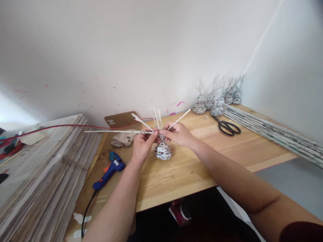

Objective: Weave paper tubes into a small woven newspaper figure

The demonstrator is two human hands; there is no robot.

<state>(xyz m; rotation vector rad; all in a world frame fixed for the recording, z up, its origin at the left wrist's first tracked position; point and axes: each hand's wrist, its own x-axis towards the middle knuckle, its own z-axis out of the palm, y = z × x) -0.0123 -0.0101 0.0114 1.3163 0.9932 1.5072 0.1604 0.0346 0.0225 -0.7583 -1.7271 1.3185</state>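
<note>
Between my hands a small woven paper basket (pixel 163 150) with a rounded body rises over the wooden table. Several rolled paper strips (pixel 156 117) fan upward from its narrow neck. My left hand (pixel 144 141) is closed in a pinch at the neck, on a long paper strip (pixel 113 131) that points out to the left. On the other side, my right hand (pixel 176 133) pinches the neck, thumb against the weave, with another strip (pixel 180 118) sticking out beyond its fingers. The fingertips of both hands almost meet. Exactly which strips the right fingers grip is partly hidden.
A blue glue gun (pixel 109 170) lies left, near a crumpled cloth (pixel 123 138) and a tall stack of newspaper (pixel 60 168). Black scissors (pixel 228 127) lie right, beside long paper rolls (pixel 267 131). Several similar woven pieces (pixel 217 107) stand against the wall.
</note>
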